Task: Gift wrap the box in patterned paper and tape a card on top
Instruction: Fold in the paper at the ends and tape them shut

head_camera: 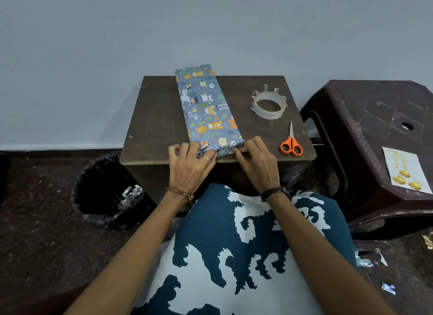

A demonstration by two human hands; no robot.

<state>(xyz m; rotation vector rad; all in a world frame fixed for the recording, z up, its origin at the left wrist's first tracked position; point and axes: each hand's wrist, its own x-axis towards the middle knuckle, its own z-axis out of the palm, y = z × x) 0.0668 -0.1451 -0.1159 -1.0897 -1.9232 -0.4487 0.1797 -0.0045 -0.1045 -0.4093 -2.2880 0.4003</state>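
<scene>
While both hands pinch the near-end flap of the long box in blue animal-print paper (206, 108) on the dark wooden table (154, 127) — left hand (191, 161) and right hand (256, 161) close together — neither is free. Reaching for the clear tape roll (268, 105), right of the box, risks the fold springing open.

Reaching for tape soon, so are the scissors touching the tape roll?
Apart. The head view shows bare tabletop between the scissors and the tape roll.

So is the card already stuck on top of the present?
No, the card lies on the brown stool, apart from the wrapped box.
</scene>
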